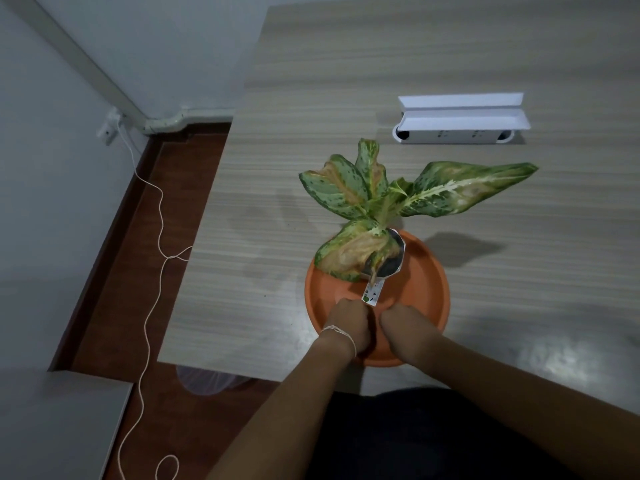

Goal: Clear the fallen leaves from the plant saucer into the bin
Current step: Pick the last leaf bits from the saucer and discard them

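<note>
A round orange saucer [440, 289] sits on the wooden table near its front edge. In it stands a small pot [394, 261] holding a plant [349, 192] with speckled green leaves; one yellowed leaf [349, 254] droops over the saucer's left side. A white plant label [372, 292] sticks out toward me. My left hand [349, 323] and my right hand [405, 327] rest side by side inside the saucer's near part, fingers curled down. Their backs hide whatever lies under them. No loose leaves show in the saucer. A bin [207, 379] with a translucent liner peeks out under the table's front left edge.
A white socket box [453, 135] with a raised lid [460, 112] sits in the table behind the plant. A thin white cable [152, 306] trails across the brown floor on the left. A grey surface [62, 427] fills the lower left corner.
</note>
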Tool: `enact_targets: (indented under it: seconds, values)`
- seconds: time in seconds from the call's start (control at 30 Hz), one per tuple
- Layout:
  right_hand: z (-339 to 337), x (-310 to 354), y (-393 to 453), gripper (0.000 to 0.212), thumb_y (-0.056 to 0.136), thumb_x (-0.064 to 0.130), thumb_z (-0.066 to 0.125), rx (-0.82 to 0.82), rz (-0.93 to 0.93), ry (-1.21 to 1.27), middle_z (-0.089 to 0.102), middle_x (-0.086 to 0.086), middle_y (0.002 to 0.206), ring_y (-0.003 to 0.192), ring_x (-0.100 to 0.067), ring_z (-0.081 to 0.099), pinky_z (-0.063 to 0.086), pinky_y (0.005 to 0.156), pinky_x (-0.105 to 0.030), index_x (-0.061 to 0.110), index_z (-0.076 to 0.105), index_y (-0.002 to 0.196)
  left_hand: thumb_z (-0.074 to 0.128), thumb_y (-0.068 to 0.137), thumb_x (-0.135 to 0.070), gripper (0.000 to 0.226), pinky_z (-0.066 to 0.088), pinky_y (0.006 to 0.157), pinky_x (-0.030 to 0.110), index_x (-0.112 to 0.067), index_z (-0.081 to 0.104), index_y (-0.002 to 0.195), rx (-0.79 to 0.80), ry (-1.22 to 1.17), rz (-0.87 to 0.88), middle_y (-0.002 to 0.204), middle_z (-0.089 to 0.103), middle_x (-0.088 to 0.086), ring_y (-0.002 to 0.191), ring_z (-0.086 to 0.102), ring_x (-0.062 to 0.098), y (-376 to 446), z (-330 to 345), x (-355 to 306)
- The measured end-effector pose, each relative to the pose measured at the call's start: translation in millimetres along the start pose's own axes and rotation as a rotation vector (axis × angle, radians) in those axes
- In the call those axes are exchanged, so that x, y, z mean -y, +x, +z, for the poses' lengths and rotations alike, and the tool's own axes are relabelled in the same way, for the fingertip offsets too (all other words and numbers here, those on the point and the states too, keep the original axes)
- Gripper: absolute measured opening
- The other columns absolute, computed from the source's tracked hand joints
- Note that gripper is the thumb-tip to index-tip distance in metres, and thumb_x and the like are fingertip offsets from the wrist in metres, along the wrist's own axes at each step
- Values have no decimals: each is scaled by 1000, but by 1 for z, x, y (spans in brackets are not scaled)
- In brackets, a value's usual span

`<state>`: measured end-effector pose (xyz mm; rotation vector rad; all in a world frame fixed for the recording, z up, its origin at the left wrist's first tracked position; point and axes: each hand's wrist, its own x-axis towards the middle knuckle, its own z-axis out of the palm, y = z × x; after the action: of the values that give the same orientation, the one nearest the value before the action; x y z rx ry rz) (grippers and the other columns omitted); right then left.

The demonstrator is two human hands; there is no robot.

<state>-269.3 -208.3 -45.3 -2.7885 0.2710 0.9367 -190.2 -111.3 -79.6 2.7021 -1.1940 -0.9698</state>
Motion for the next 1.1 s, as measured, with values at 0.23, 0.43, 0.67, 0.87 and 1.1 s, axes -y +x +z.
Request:
enact_targets:
  seconds: [0.23, 0.43, 0.67, 0.87, 1.1]
  values:
    - [-6, -16, 14, 3, 67, 6, 75, 128, 252, 847, 74, -9, 64, 64, -19, 72, 54, 58, -26, 5, 72, 67, 67, 76, -25, 23, 54, 77, 31, -9, 74, 91, 117, -205, -166, 98, 73, 12, 88, 67, 27, 1, -7, 2]
    - [-22, -65, 9, 14, 75, -14, 66, 250, 412, 1723, 71, -11, 66, 59, -14, 70, 61, 58, -24, -2, 73, 74, 69, 70, 12, 12, 60, 69, 24, 3, 73, 78, 358, -1395, -477, 87, 71, 12, 85, 71, 19, -21, -49, 25]
    - [-13, -81, -3, 14, 81, -14, 58, 289, 433, 2051, 70, -10, 62, 53, -15, 70, 59, 49, -23, -3, 66, 84, 62, 77, 15, 19, 61, 60, 23, -1, 68, 68, 278, -1624, -503, 72, 61, 10, 75, 61, 15, -48, -55, 46]
    - [-20, -39, -4, 13, 84, -13, 57, 384, 358, 2101, 71, -10, 65, 54, -15, 71, 60, 57, -24, -4, 66, 84, 61, 78, 15, 18, 61, 62, 24, -1, 68, 73, 62, -1816, -530, 68, 66, 10, 65, 67, 15, -79, -50, 58]
    - [-39, 69, 14, 11, 82, -15, 60, 483, 205, 1959, 68, -14, 64, 56, -18, 71, 60, 53, -27, -6, 65, 84, 61, 79, 16, 11, 60, 61, 24, 7, 66, 83, -432, -2040, -600, 81, 63, 13, 79, 66, 19, -142, -44, 125]
